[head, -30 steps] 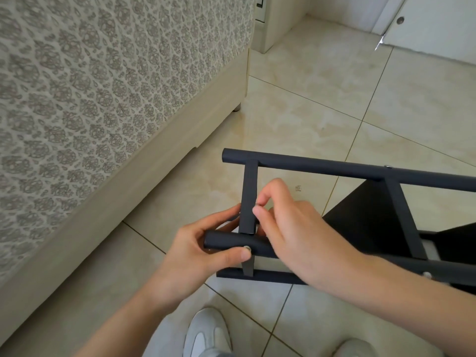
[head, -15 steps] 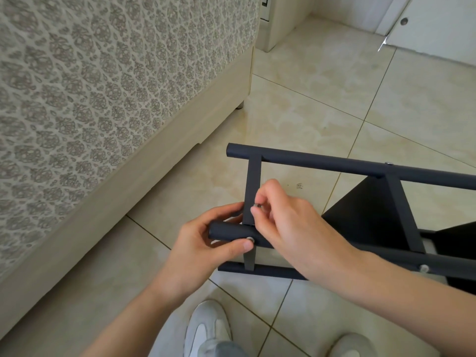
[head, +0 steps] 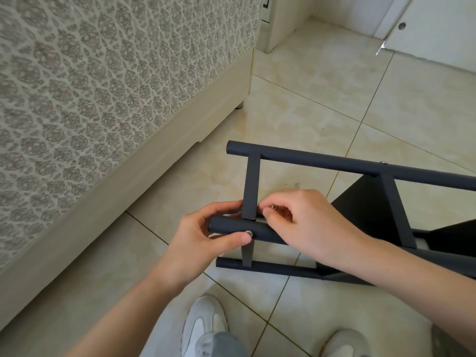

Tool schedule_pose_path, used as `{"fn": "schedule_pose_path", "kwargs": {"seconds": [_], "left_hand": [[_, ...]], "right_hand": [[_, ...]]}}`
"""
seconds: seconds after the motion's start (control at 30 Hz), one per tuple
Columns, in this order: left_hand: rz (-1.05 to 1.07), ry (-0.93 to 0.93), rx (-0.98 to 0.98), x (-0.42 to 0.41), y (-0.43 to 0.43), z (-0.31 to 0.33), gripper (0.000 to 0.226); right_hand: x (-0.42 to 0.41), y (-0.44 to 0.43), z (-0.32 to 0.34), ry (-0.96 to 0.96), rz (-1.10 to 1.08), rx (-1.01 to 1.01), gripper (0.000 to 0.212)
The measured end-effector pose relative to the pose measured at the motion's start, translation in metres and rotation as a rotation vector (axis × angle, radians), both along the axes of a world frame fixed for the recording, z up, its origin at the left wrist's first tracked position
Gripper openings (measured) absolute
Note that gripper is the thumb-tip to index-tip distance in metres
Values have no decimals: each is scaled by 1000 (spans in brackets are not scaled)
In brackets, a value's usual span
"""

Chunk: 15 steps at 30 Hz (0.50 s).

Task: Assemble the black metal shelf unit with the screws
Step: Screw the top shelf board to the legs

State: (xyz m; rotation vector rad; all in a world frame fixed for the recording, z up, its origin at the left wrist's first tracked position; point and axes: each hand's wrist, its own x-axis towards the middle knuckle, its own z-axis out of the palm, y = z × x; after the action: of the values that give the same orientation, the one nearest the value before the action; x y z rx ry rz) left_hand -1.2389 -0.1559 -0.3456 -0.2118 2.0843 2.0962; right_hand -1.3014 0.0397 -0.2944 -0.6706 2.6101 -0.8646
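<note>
The black metal shelf unit (head: 322,162) lies on its side on the tiled floor, its round tubes running left to right. My left hand (head: 203,238) grips the end of the near tube (head: 260,231), thumb beside a silver screw head (head: 248,233) set in that tube. My right hand (head: 304,222) pinches a small silver metal piece (head: 273,207) between thumb and forefinger, just right of the flat crossbar (head: 252,186) where it meets the near tube. Black shelf panels (head: 365,210) show at the right.
A patterned bed or sofa side (head: 103,94) with a cream base (head: 128,191) fills the left. White shoes (head: 206,328) stand below the frame. A cream cabinet corner (head: 283,19) and a white door (head: 438,29) are at the back.
The view shifted slightly. My right hand's fingertips moved from the front of the crossbar to its right side, and the small silver piece shows between them. My left hand keeps its grip.
</note>
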Motion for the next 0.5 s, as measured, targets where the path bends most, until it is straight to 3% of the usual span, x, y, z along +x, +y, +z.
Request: {"fn": "schedule_pose_path", "kwargs": {"seconds": [0.13, 0.33, 0.43, 0.5], "left_hand": [[2, 12, -11, 1, 0, 1, 53], [-3, 41, -22, 4, -1, -2, 48], [-3, 41, 36, 4, -3, -5, 47], [-9, 39, 85, 5, -4, -6, 46]], "right_hand": [[-2, -2, 3, -93, 65, 40, 41], [-8, -7, -2, -191, 190, 68, 46], [-9, -7, -3, -228, 209, 22, 35], [-10, -7, -4, -224, 233, 23, 44]]}}
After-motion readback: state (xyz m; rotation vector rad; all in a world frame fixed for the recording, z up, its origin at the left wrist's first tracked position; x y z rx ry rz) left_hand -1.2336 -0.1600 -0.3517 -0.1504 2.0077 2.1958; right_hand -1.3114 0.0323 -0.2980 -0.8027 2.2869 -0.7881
